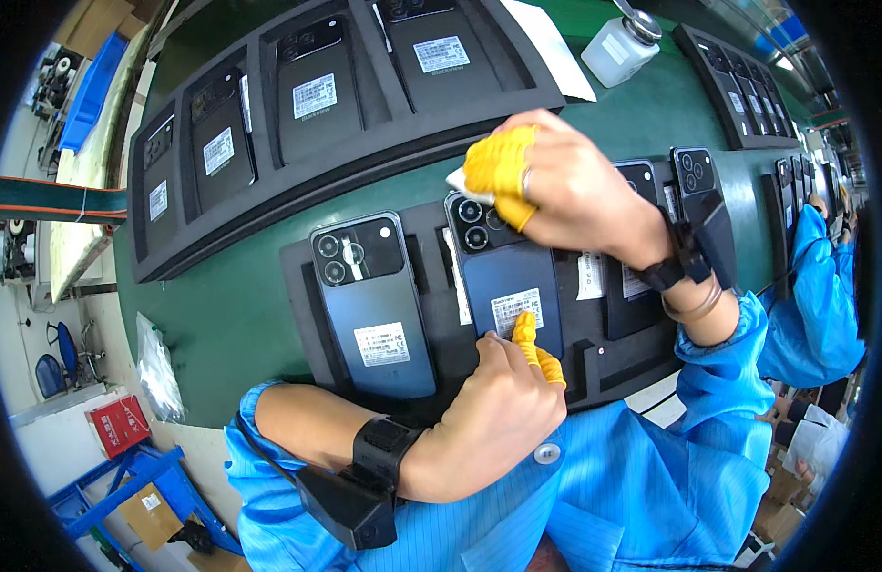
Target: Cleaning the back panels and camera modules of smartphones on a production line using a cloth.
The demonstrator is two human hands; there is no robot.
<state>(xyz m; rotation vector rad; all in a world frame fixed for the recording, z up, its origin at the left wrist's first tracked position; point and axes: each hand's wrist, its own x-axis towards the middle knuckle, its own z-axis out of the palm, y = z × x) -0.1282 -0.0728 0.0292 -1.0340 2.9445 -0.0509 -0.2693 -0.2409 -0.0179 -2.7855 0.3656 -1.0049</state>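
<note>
A blue smartphone (510,272) lies back up in a black foam tray (613,357), its camera lenses at the far end and a white label low down. My left hand (493,410), yellow cots on its fingers, is closed at the phone's near end, with a fingertip by the label. Above the phone's camera end is my right hand (555,176), also in yellow cots, pinching a small white wipe (457,181). To the left, another blue smartphone (374,310) rests in the same tray. My right arm partly covers darker phones farther right.
A large black foam tray (355,157) holding several labelled phones spans the back of the green table (212,329). Behind stands a white dispenser bottle (620,52). A clear plastic bag (158,372) lies at the left edge. Blue-sleeved co-workers (808,305) are at the right.
</note>
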